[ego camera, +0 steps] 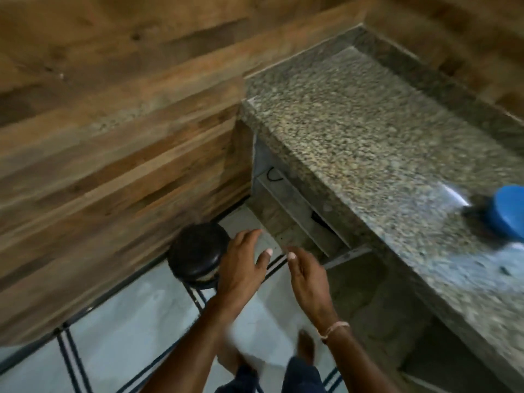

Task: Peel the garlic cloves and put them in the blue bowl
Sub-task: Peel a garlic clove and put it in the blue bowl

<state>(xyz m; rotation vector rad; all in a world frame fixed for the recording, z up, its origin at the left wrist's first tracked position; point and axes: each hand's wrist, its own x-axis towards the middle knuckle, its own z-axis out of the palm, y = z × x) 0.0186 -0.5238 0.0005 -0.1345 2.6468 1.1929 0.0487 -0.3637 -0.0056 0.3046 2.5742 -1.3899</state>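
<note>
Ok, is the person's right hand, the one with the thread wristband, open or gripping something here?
Open: the right hand shows straight, relaxed fingers and holds nothing.

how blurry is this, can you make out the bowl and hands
Head view: motion blur smears everything; the blue bowl, cut off at the right edge, is streaked; speckle on the granite counter blurs around it; left hand and right hand soft but readable, open.

The blue bowl (510, 212) stands on the speckled granite table (354, 123) at the far right, cut off by the frame edge. It is blurred and looks upright.
</note>
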